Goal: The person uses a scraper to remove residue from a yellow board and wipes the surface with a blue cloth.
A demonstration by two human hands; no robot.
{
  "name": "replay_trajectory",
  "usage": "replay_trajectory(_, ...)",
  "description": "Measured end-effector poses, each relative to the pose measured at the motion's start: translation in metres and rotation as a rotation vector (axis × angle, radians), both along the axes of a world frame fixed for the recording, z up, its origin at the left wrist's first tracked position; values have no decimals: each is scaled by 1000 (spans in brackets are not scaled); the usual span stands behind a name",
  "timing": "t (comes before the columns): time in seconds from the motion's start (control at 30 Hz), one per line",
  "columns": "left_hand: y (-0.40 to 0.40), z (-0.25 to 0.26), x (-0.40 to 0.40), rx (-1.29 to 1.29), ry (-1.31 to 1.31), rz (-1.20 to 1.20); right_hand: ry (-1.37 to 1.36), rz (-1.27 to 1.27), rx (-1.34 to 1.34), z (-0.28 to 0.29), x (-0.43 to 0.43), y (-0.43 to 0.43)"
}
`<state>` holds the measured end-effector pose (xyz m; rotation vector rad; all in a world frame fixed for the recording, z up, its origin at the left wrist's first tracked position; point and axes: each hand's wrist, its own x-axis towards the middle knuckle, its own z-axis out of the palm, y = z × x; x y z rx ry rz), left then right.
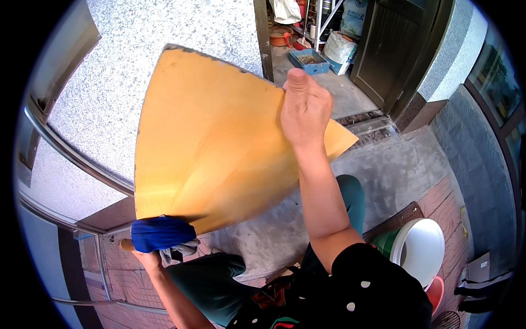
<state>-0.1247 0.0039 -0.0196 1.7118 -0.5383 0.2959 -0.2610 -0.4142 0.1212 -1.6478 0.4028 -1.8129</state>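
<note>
A large yellow-orange board (213, 135) with worn, dark edges is held up in front of me, tilted. My right hand (308, 109) grips its upper right edge, thumb raised on the near side. At the board's lower left corner, a bunched blue cloth (162, 233) lies against the surface. My left hand (148, 259) is below this cloth, its fingers mostly hidden, and a grey cloth (181, 249) hangs beside it. A brownish rounded end (126, 244) of some object sticks out left of the blue cloth; what it belongs to cannot be told.
A metal railing (82, 158) runs along the left beside a speckled wall (176, 22). Ahead, an open dark door (390, 53) shows a blue tray (309, 61) and a white sack (340, 51). A white-lined green bucket (421, 251) and a red basin (435, 294) stand at right.
</note>
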Motion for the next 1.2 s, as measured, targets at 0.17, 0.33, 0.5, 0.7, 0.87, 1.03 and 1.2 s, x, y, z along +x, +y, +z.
replay_trajectory(0.17, 13, -56, -5, 56, 46, 163, 36, -50, -178, 17, 15, 27)
replay_trajectory(0.33, -20, -92, -22, -250, 240, 10, 58, -79, -357, 14, 29, 40)
replay_trajectory(0.5, -44, -104, -35, -485, 469, -100, 180, -44, -415, 4, 35, 48)
replay_trajectory(0.7, -40, -143, -25, -586, 633, 26, 238, -19, -453, -7, 46, 59)
replay_trajectory(0.87, -44, -149, -20, -581, 729, 146, 217, -11, -495, -13, 61, 72)
replay_trajectory(1.03, -38, -159, -1, -611, 815, 240, 321, -16, -525, -18, 80, 92)
replay_trajectory(1.2, -55, -161, 9, -840, 863, 315, 345, 60, -539, -36, 113, 123)
